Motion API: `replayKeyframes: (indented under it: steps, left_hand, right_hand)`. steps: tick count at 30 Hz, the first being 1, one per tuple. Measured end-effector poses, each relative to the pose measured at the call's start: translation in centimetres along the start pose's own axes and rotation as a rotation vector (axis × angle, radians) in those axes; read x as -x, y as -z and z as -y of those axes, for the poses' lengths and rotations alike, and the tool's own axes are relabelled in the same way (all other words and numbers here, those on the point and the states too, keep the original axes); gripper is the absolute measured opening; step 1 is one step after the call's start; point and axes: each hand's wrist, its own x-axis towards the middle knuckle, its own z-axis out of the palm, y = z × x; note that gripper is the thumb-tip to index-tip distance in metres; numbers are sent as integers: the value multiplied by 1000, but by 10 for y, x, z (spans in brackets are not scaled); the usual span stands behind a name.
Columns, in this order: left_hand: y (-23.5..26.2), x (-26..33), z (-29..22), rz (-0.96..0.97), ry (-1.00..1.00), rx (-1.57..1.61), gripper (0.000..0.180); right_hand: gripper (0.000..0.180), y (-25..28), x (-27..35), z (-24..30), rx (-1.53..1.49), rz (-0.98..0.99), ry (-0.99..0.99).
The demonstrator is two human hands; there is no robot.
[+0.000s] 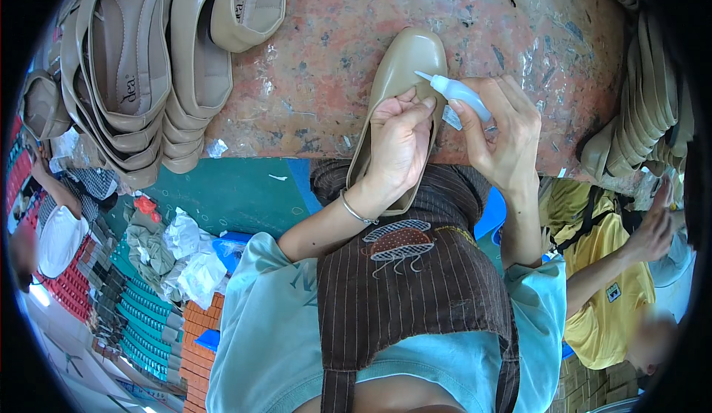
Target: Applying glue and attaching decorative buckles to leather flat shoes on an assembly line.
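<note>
While the left hand (pixel 400 142) is clamped on a beige shoe (pixel 409 60) at its opening, the right hand (pixel 504 127) stands apart from it in the head view, closed around a pale squeeze bottle (pixel 463 95). The bottle's thin nozzle points at the shoe's upper; whether it touches cannot be told. The shoe lies toe-away over the near edge of a scuffed reddish worktable (pixel 519 34), its heel end close to the brown striped apron (pixel 415 294).

As for writing, a small pale label (pixel 452 117) shows on the bottle, its print too tiny to read. Dark lettering marks the insoles in the left shoe stack (pixel 126 57). Faint letters on the turquoise shirt (pixel 259 324) are partly covered by the apron, which bears a burger-like emblem (pixel 400 244). At right, a co-worker's yellow shirt (pixel 608 264) carries a dark lettered patch (pixel 613 292), near another shoe stack (pixel 641 109).
</note>
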Motion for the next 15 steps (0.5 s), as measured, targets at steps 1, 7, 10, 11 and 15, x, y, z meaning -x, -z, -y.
replayKeyframes:
  steps: [1,7,10,11,15]
  left_hand:
    - [0,0,0,0,1,-1,24]
    - [3,-1,-1,-17,12,-15,23]
    - [5,0,1,8,-7,-7,23]
    - [4,0,1,-1,-1,-7,24]
    - [0,1,-2,-6,0,12,26]
  right_hand:
    - [14,-1,-1,1,-5,-7,17]
    - [13,-1,-4,3,-8,18,25]
    - [12,5,-2,4,-2,18,1]
    - [11,6,-1,4,-8,7,-12]
    - [14,10,5,-6,-33,35,-89]
